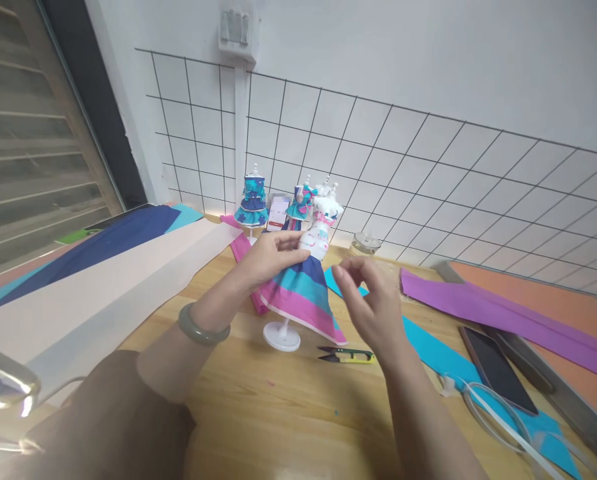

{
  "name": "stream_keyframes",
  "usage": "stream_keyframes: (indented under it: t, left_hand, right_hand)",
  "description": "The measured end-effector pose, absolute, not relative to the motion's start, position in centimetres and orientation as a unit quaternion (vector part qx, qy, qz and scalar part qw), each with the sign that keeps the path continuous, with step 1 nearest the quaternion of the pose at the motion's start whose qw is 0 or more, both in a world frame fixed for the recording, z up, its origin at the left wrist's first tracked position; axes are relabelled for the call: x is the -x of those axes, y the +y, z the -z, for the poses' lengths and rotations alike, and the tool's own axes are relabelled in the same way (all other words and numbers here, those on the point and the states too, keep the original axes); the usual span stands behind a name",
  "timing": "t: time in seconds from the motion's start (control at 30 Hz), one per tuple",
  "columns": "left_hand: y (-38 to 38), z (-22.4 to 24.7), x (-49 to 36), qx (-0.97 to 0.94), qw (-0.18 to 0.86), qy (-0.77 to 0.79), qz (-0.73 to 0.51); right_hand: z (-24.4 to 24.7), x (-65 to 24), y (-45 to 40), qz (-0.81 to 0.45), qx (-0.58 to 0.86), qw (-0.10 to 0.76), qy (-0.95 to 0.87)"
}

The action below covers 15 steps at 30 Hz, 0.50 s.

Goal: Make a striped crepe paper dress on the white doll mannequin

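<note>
Along the far side, a black wire grid (pixel 321 89) crosses the pale wall, behind the wooden surface (pixel 258 413). A long pale cloth (pixel 143 273) fills the left of the frame, and a purple cloth (pixel 508 313) runs out at the right, with a blue cloth (pixel 443 350) nearer; lying off to the sides, they seem placed so the middle serves for handwork. There, at the centre of the frame, a white dress form (pixel 323 217) in a striped skirt (pixel 303 293) leans to the right. The left hand (pixel 273 257) grasps its waist from the left, probably to steady it. The right hand (pixel 371 300) is curled beside the skirt, apart from it, thumb close to the forefinger; from here I can't tell whether it pinches something fine. A dark phone (pixel 498 370) lies partly on the blue cloth, and the snips (pixel 351 355) lie below the skirt's hem, perhaps left there for easy reach.

As for room, wood shows between the forearms, down to the bottom of the frame, so the hands could draw back that way. Upward is tighter: a teal-dressed form (pixel 252 200) stands behind, near the surface's far edge. The skirt's lower right corner sits just above the snips and could catch them.
</note>
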<state>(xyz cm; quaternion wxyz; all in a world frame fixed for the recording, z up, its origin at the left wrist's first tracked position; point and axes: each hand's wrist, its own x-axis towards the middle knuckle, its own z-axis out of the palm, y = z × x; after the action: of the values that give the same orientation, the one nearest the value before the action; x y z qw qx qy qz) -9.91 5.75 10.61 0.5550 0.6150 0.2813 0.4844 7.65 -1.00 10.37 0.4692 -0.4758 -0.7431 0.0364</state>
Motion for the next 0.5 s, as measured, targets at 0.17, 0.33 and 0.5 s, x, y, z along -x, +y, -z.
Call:
stream_keyframes:
  t: [0.17, 0.33, 0.5]
  left_hand:
    - [4.8, -11.3, 9.8, -0.659, 0.530, 0.293, -0.446]
    - [4.5, -11.3, 9.9, -0.665, 0.517, 0.309, -0.441]
    - [5.0, -10.4, 9.8, -0.692, 0.472, 0.298, -0.457]
  right_hand:
    - [-9.9, -9.4, 0.8, -0.302, 0.503, 0.388, -0.711]
    - [-9.3, -9.9, 1.2, -0.399, 0.461, 0.371, -0.701]
    - [-9.4, -9.9, 0.8, -0.426, 0.467, 0.417, -0.654]
